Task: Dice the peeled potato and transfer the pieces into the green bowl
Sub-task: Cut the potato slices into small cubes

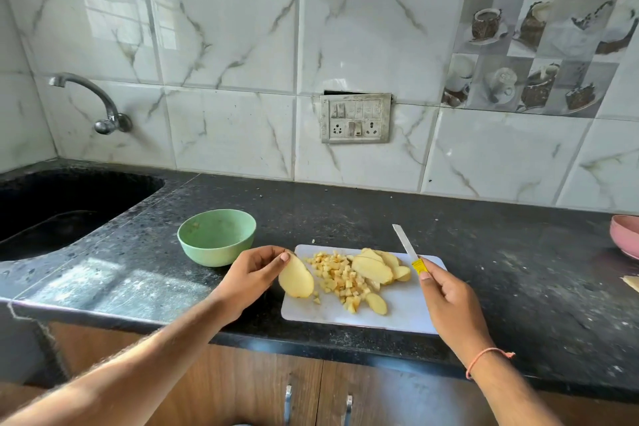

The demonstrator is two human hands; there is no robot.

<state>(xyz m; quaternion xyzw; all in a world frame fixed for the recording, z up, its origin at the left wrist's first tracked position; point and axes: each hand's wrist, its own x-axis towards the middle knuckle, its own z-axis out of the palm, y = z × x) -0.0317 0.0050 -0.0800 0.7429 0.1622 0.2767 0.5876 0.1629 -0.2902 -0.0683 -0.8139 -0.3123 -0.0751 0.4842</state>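
A white cutting board (404, 308) lies on the black counter. On it sit a heap of small potato dice (337, 278), several potato slices (378, 266) and one loose piece (376, 303). My left hand (252, 275) holds a large peeled potato piece (296, 278) at the board's left end, cut face toward me. My right hand (446, 297) grips a knife (408, 247) with a yellow handle; the blade points up and away over the board's far right corner. The green bowl (216, 237) stands left of the board, with a few bits inside.
A black sink (58, 207) with a tap (100, 104) fills the left. A pink bowl (626, 235) sits at the far right edge of the counter. A switch panel (355, 117) is on the tiled wall. Cabinet doors (276, 387) are below the counter edge.
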